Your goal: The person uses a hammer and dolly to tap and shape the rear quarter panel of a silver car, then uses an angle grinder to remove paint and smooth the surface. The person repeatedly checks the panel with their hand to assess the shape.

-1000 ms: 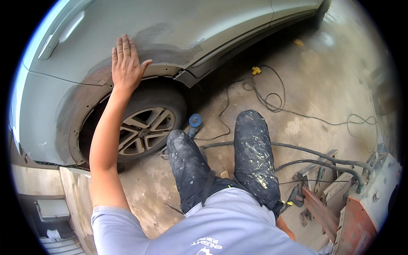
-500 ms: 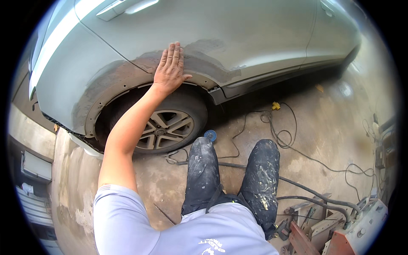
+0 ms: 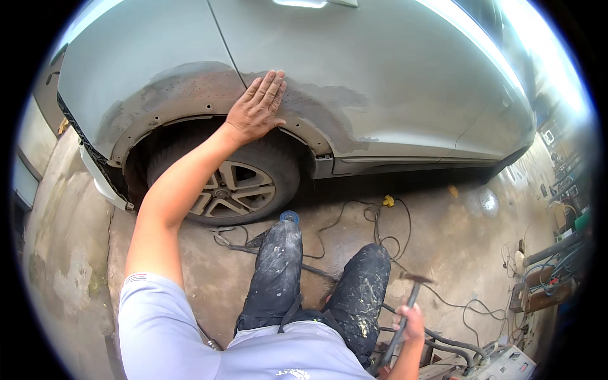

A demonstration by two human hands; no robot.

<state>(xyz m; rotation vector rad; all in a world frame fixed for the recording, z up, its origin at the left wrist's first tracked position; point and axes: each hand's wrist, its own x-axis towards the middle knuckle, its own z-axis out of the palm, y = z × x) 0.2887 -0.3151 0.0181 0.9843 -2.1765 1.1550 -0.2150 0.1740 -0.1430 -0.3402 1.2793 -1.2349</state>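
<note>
My left hand lies flat, fingers straight, on the sanded, grey-patched body of a silver car, just above the rear wheel arch beside a door seam. Below it is the wheel with a spoked rim. My right hand grips a hammer by its handle at the lower right, head upward. A tool with a blue disc lies on the floor by the tyre, partly hidden behind my left knee.
On the concrete floor run black cables and hoses, with a yellow plug. A grey machine stands at the lower right. More tools and metal items crowd the right edge. My paint-spattered knees are bent below the car.
The view has swung, bringing more of the car's side into it. My left hand has shifted along the arch toward the door seam. My right hand has come into view holding the hammer.
</note>
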